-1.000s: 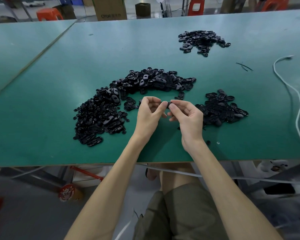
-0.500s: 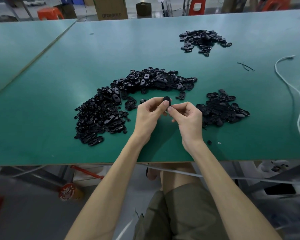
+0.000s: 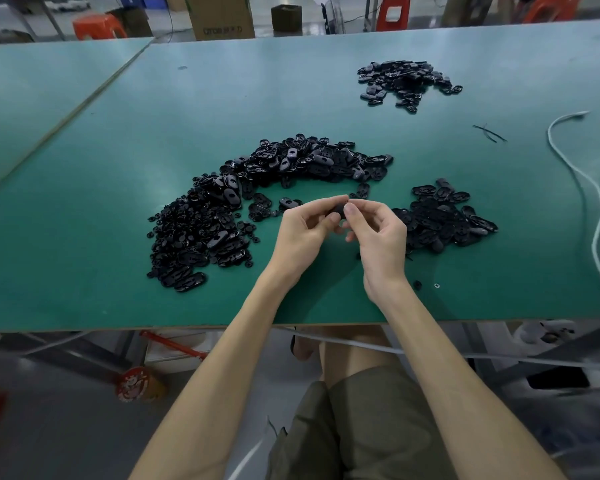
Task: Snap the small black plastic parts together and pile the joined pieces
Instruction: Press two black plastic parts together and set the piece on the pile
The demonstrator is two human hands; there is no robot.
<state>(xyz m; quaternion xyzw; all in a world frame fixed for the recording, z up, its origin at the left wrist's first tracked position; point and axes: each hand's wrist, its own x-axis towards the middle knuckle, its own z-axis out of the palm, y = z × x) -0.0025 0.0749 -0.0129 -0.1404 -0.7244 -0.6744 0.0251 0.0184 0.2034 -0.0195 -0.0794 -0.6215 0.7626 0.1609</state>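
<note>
1. Green tabletop (image 3: 84, 188) is carrying a wide heap of loose black parts (image 3: 219, 220) at its left.
2. Left hand (image 3: 300, 237) and right hand (image 3: 383, 237) are both pinching one small black piece (image 3: 338, 212) between their fingertips, just above mid-table.
3. Snapping seems to be under way; the next move is probably calling for a firm squeeze, then a drop onto the right-hand pile (image 3: 444, 220), likely the joined pieces.

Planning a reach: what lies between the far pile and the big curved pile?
Nothing: the head view shows only bare green table between the far pile and the big curved pile.
</note>
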